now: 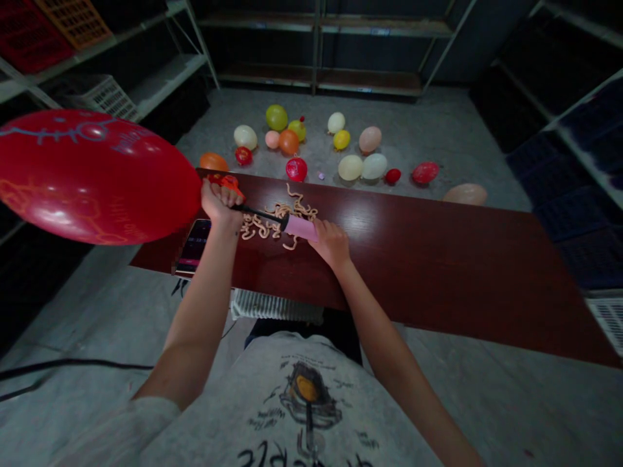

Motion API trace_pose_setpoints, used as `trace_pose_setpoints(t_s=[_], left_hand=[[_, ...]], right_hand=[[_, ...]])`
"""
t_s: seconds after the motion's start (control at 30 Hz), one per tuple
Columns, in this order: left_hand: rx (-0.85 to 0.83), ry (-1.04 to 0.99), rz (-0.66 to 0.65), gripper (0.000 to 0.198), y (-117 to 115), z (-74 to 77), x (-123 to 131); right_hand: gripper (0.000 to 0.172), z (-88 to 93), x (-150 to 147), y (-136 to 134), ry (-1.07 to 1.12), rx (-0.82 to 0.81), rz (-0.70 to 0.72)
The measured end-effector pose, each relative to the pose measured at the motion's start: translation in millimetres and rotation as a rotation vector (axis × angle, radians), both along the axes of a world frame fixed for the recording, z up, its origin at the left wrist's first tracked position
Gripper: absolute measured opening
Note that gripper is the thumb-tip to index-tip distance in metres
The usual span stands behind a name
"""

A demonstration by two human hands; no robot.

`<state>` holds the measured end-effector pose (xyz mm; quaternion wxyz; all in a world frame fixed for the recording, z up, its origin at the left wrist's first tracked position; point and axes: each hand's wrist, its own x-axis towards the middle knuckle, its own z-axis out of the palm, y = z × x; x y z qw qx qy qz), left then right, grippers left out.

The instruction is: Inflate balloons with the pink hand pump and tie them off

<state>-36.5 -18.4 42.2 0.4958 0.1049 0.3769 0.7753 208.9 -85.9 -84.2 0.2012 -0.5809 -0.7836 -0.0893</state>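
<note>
A large red balloon [97, 178] with printed drawings, swollen with air, stretches out to the left of my left hand [220, 202]. That hand is closed around the balloon's neck, where it meets the tip of a balloon pump; the nozzle itself is hidden by the fingers. My right hand [331, 243] grips the far end of the pink and black balloon pump [300, 228], which lies nearly level between both hands. Under the pump, a pile of thin beige uninflated balloons [263, 224] is spread over the table. Red-orange limp balloons [232, 185] lie just behind my left hand.
A phone [193, 246] lies on the dark red wooden table [438, 259] beside my left forearm. Several inflated balloons, among them an orange one [289, 142], rest on the floor beyond. Shelving [370, 81] lines the room; a white radiator [277, 306] stands under the table's near edge.
</note>
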Motion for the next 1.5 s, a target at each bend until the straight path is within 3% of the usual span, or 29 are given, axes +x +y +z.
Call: trace_pose_setpoints(t_s=[0.13,0.23,0.47,0.67,0.77,0.87,0.97,1.17,1.37,1.5], left_hand=[[0.026,0.006,0.044,0.049,-5.2,15.9,-25.3],[0.08,0.033,0.04,0.05,-9.5,30.9,-30.6],[0.164,0.177,0.019,0.053,-1.1,48.8,2.5],[0.159,0.286,-0.065,0.055,9.3,32.7,69.7],[0.136,0.204,-0.118,0.056,5.7,14.7,106.8],[0.11,0.11,-0.138,0.055,2.1,-2.3,123.9],[0.075,0.064,-0.123,0.055,3.3,-14.5,117.7],[-0.002,0.035,-0.086,0.056,4.3,-29.0,80.0],[-0.07,-0.045,-0.038,0.048,2.6,-23.3,40.7],[-0.05,-0.067,-0.014,0.047,6.3,-14.7,11.4]], right_hand=[[0.036,-3.3,-1.9,0.7,0.022,0.036,0.026],[0.035,-4.9,-3.8,0.3,0.04,0.044,0.04],[0.034,-0.4,2.1,-1.7,0.154,0.035,-0.013],[0.036,1.3,3.5,-0.5,0.223,-0.009,-0.077],[0.034,1.7,3.8,-1.2,0.235,-0.023,-0.117],[0.034,2.8,4.9,-2.5,0.186,-0.045,-0.155],[0.034,4.0,4.4,-3.0,0.114,-0.062,-0.157],[0.037,5.1,-0.6,-1.6,-0.003,-0.085,-0.068],[0.043,2.1,0.4,-1.6,-0.073,-0.073,-0.01],[0.038,-1.2,1.2,-1.7,-0.056,-0.035,-0.01]])
